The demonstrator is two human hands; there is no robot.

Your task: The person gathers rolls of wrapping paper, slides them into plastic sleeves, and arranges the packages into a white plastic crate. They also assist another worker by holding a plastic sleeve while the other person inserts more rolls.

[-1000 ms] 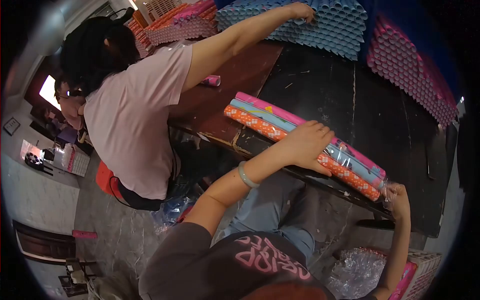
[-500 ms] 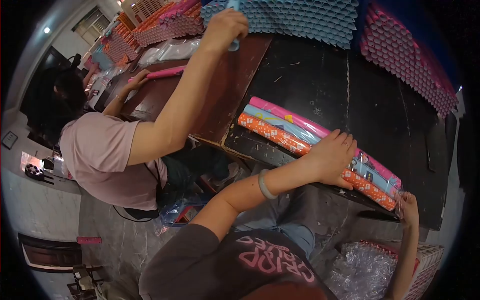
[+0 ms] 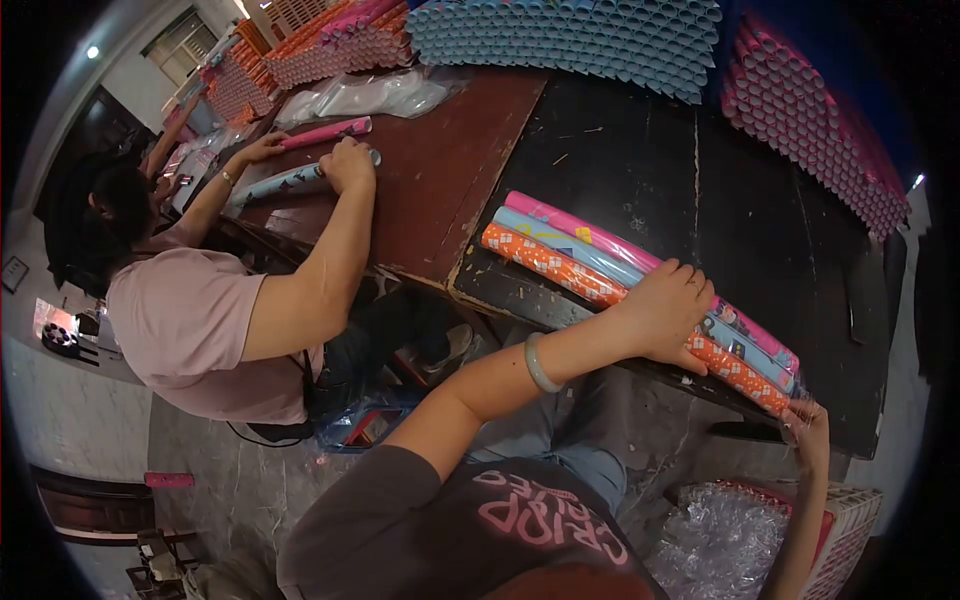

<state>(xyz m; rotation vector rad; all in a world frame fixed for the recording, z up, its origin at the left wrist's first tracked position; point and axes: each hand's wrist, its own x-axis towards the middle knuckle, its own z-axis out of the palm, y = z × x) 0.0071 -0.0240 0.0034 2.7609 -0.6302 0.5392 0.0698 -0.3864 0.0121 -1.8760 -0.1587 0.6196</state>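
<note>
Three wrapping paper rolls, a pink roll (image 3: 600, 238), a light blue roll (image 3: 570, 246) and an orange patterned roll (image 3: 550, 266), lie side by side in clear film on the black table. My left hand (image 3: 665, 312) lies across them, thumb on the near side and fingers curled over the far side, gripping the bundle. At the bundle's right end, my right hand (image 3: 806, 428) pinches the loose clear plastic film (image 3: 798, 402) close to the table edge. The film's exact folds are hard to make out.
To the left, a co-worker (image 3: 200, 320) holds a pink roll (image 3: 325, 132) and a blue roll (image 3: 285, 184). Stacked blue rolls (image 3: 570, 40) and pink rolls (image 3: 800, 110) line the table's back. A crate (image 3: 845, 530) with crumpled clear film (image 3: 720, 540) stands below right.
The co-worker's raised hand has come down from the blue stack, bringing a blue roll beside the pink one. My right hand has shifted slightly down at the film; my left hand stays put.
</note>
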